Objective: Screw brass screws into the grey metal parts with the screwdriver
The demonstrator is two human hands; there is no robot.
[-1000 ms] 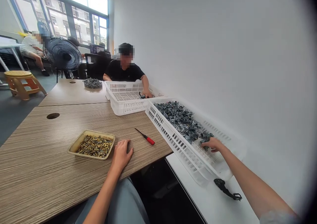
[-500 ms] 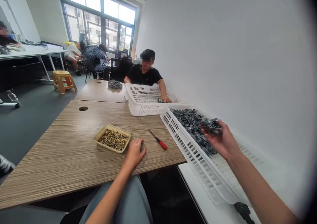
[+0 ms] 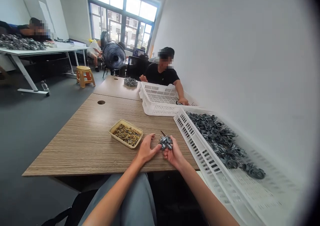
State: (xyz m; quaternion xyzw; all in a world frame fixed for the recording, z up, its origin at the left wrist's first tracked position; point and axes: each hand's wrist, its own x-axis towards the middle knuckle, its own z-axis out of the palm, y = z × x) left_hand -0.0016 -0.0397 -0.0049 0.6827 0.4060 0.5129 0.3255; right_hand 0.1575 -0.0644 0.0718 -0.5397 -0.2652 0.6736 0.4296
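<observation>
My right hand [image 3: 175,153] is closed around a grey cast-metal part [image 3: 166,142] with several stubby prongs, held just above the table's near edge. From the other side my left hand [image 3: 146,149] reaches toward it, fingers apart, its thumb at the part's edge. Left of that hand sits a cream plastic tray [image 3: 115,140] full of brass-coloured screws. Behind the metal part only the dark shaft of a screwdriver [image 3: 162,132] shows; its red handle is hidden. To the right, a white slatted crate [image 3: 200,152] holds many similar grey metal parts [image 3: 212,129].
A second white crate [image 3: 160,110] stands farther back, with a co-worker's hand [image 3: 183,101] inside it. A clear container of grey pieces [image 3: 131,82] rests on the far table. A wall runs along the right. Beyond are a fan [image 3: 114,56] and a yellow stool [image 3: 85,76].
My right hand has brought the grey metal part from over the crate leftward to the table. My left hand has moved right from beside the screw tray to meet it. The view has turned left.
</observation>
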